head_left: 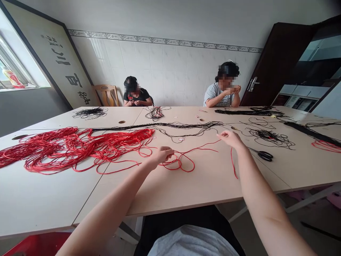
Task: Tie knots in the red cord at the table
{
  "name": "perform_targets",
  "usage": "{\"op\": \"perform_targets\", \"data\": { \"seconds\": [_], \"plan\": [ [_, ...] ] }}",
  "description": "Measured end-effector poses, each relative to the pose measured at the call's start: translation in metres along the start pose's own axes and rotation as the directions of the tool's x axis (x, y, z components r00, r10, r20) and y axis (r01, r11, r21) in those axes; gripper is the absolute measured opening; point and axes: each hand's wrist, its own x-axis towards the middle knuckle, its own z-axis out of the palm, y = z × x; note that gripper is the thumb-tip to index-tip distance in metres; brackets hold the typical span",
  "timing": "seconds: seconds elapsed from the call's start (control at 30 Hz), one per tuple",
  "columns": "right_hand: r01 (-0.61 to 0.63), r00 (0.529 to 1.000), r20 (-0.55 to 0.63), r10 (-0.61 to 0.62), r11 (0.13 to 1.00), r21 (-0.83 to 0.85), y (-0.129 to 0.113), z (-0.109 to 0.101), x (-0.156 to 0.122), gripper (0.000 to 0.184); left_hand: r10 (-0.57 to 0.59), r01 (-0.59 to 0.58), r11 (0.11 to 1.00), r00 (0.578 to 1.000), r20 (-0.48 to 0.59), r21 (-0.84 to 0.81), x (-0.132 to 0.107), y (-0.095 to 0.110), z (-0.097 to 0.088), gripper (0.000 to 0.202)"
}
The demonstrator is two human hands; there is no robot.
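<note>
One head-worn view looks from above the wearer's chest (193,243), at the near edge of a long table (202,188), facing forward and down across it toward a tiled wall (165,67). The left hand (162,156) and right hand (231,138) appear close, just beyond that edge.

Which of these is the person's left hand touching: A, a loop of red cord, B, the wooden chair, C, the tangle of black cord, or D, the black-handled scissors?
A. The left hand sits on a loop of red cord, with its fingertips against the strand.
</note>
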Motion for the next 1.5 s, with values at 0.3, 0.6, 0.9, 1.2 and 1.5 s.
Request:
{"op": "perform_targets", "data": {
  "seconds": [0.3,0.6,0.9,1.2,1.5],
  "plan": [
    [0.215,0.907,0.285,-0.312,0.921,0.325,-0.127,0.078,-0.044,0.025,0.046,-0.044,0.998,0.998,0.039,-0.032,-0.005,0.003,0.01,0.032],
    [0.001,0.922,0.358,-0.147,0.925,0.38,-0.128,0.102,-0.059,0.022,0.057,-0.049,0.995,0.994,0.093,-0.085,-0.003,0.004,0.011,0.032],
    [-0.222,0.888,0.46,-0.026,0.851,0.477,-0.136,0.096,-0.057,0.054,0.093,-0.083,0.993,0.987,0.129,-0.081,-0.008,0.004,0.015,0.03],
    [-0.235,0.932,0.356,0.067,0.86,0.453,-0.134,0.088,-0.052,0.039,0.175,-0.165,0.982,0.976,0.13,-0.089,-0.004,0.005,0.028,0.027],
    [-0.187,0.871,0.486,-0.074,0.865,0.466,-0.12,0.078,-0.048,0.018,0.06,-0.058,0.998,0.972,0.227,-0.014,-0.015,0.008,0.019,0.028]
  ]
}}
